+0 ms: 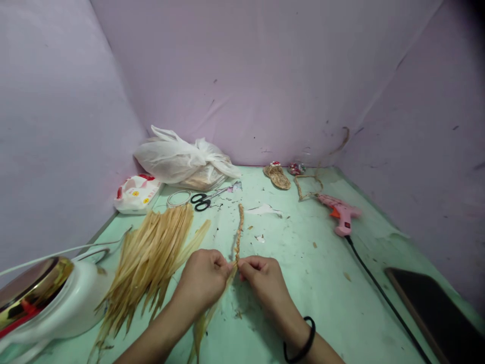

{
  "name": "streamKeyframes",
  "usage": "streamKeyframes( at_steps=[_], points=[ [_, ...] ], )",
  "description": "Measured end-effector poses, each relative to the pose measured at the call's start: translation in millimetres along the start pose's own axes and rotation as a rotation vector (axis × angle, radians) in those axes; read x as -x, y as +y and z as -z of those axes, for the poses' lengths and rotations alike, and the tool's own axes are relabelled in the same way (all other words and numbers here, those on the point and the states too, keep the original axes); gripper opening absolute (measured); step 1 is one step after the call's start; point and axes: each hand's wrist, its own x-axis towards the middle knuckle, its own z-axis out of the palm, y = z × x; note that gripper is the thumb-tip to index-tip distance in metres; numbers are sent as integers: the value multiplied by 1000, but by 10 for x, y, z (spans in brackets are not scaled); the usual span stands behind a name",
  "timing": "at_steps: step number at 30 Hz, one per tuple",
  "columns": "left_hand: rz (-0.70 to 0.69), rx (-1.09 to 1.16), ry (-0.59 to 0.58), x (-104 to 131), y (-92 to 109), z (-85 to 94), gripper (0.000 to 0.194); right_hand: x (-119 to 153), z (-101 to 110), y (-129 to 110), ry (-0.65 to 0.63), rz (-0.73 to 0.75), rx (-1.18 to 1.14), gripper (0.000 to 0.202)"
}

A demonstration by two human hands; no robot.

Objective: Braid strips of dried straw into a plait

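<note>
A thin twisted cord of dried leaf fibre (239, 230) lies away from me on the table, its near end between my two hands. My left hand (206, 275) pinches that near end from the left, where loose flat strands (206, 318) trail down toward me. From the right, my right hand (261, 278) closes thumb and forefinger on the same end; a black band circles that wrist. Left of my hands lies a bundle of dried straw-coloured leaf strips (151, 258).
Black-handled scissors (202, 200), a white ring (179, 197), a wipes pack (137, 194) and a white plastic bag (185, 159) lie behind. Rightward are a pink glue gun (343, 213) with its cord, a woven sole-shaped piece (277, 176) and a phone (435, 313). A white appliance (71, 303) stands left.
</note>
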Motion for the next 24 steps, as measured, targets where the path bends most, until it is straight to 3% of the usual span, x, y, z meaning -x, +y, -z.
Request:
streamKeyframes(
  at_steps=[3, 8, 11, 14, 17, 20, 22, 24],
  points=[
    [-174, -250, 132, 195, 48, -113, 21, 29, -26, 4, -17, -16, -137, 18],
    [-614, -666, 399, 407, 29, -387, 30, 77, -22, -67, -65, -142, -408, 13],
    [-727, -675, 398, 426, 38, -398, 32, 71, -13, -92, -62, -155, -481, 13],
    [-682, -352, 277, 412, 101, -257, 27, 39, -19, -49, -38, -134, -493, 16],
    [-390, 3, 288, 324, 133, -80, 22, 20, -32, 6, -34, -99, -433, 18],
    [-116, 192, 244, 147, 65, 23, 26, 35, -36, 10, -57, -63, -376, 21],
    [-127, 172, 225, 14, -4, 51, 28, 57, -25, -20, -77, -81, -376, 21],
    [-278, 25, 291, -110, -44, 73, 32, 80, 2, -69, -127, -133, -400, 19]
  ],
)
